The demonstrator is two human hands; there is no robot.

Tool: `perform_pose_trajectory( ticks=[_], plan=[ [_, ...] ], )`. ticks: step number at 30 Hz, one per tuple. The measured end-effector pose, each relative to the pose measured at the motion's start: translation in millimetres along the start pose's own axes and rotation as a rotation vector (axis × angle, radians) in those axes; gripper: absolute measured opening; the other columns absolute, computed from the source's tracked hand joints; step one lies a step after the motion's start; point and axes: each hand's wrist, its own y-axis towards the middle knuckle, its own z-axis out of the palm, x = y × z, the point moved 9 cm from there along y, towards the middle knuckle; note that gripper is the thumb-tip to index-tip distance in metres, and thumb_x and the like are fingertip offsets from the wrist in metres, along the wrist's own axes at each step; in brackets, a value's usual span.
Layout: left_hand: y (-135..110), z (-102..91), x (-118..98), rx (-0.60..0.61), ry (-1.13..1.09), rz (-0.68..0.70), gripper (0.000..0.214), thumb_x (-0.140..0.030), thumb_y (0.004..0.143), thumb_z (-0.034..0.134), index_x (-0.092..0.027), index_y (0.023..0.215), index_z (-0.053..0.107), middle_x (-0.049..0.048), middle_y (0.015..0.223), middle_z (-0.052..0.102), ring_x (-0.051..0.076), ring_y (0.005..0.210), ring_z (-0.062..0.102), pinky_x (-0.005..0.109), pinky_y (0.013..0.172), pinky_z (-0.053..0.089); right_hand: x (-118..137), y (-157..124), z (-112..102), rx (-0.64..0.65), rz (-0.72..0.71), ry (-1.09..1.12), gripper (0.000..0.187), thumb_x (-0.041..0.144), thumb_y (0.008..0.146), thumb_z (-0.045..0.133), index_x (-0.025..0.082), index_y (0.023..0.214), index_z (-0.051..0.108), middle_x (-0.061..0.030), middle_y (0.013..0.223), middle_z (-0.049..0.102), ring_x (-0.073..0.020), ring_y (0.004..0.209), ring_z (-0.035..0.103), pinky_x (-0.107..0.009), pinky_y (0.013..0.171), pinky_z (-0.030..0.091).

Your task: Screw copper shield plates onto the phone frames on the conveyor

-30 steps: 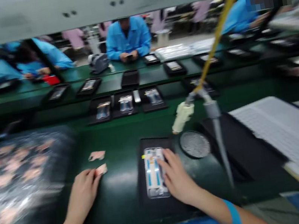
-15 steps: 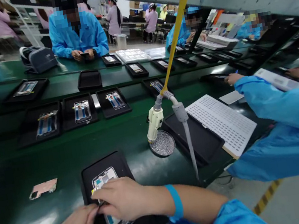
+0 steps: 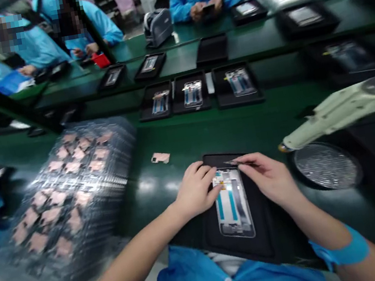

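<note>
Right hand (image 3: 271,179) pinches a thin tool (image 3: 253,162), left hand (image 3: 196,191), grip unclear: one slip could scratch the frame (image 3: 229,222)!

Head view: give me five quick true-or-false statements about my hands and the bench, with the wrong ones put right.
1. The phone frame lies in the black tray. True.
2. The loose pinkish piece lies inside that tray. False: the loose pinkish piece lies on the green bench, outside the tray.
3. The right hand holds a thin item near the frame's far end. True, though too blurred to name.
4. The round dish stands left of the tray. False: the round dish is on the tray's right.
5. The left hand touches the phone frame. True.
</note>
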Motion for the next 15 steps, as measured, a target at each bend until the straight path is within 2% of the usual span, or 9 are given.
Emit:
perform_pose_trajectory(
  ticks=[4,7,10,12,15],
  plan=[
    [28.9,2.4,10.6,0.063,0.110,-0.069,0.031,-0.041,0.103,0.056,-0.016,0.108,0.074,0.0104,0.104,0.068,0.028,0.109,0.054,0.043,0.094,0.046,-10.3,-2.6,-6.8,-0.074,0.050,-0.025,0.047,0.065,0.087,0.071,0.019,0.099,0.072,-0.0076,0.098,0.072,-0.0210,0.084,0.069,-0.033,0.077,0.059],
    [43.7,4.6,14.8,0.090,0.148,-0.080,0.034,-0.042,0.106,0.052,-0.017,0.099,0.073,0.0086,0.098,0.066,0.027,0.105,0.054,0.041,0.088,0.045,-13.6,-5.9,-11.1,-0.108,0.083,-0.069,0.050,0.068,0.085,0.071,0.020,0.100,0.073,-0.0070,0.094,0.073,-0.0209,0.078,0.068,-0.034,0.074,0.060],
    [44.3,2.3,13.9,0.045,0.165,-0.132,0.036,-0.042,0.106,0.049,-0.017,0.096,0.073,0.0082,0.097,0.067,0.027,0.104,0.056,0.040,0.085,0.045,-16.7,-6.6,-13.1,-0.125,0.094,-0.086,0.051,0.069,0.083,0.071,0.022,0.101,0.074,-0.0071,0.097,0.073,-0.0223,0.082,0.069,-0.036,0.078,0.061],
    [34.8,3.2,-1.1,0.004,0.169,-0.090,0.036,-0.042,0.107,0.047,-0.018,0.098,0.072,0.0082,0.100,0.068,0.027,0.104,0.057,0.040,0.086,0.047,-18.8,-6.4,-14.5,-0.138,0.098,-0.094,0.050,0.069,0.084,0.071,0.022,0.102,0.074,-0.0068,0.098,0.073,-0.0223,0.082,0.070,-0.036,0.079,0.061],
    [11.0,13.0,-40.7,-0.026,0.160,0.092,0.032,-0.036,0.108,0.045,-0.015,0.117,0.068,0.0097,0.118,0.068,0.026,0.114,0.059,0.038,0.093,0.050,-21.1,-6.3,-15.9,-0.146,0.102,-0.102,0.049,0.067,0.084,0.072,0.023,0.104,0.074,-0.0060,0.096,0.073,-0.0213,0.080,0.069,-0.034,0.076,0.061]
  ],
)
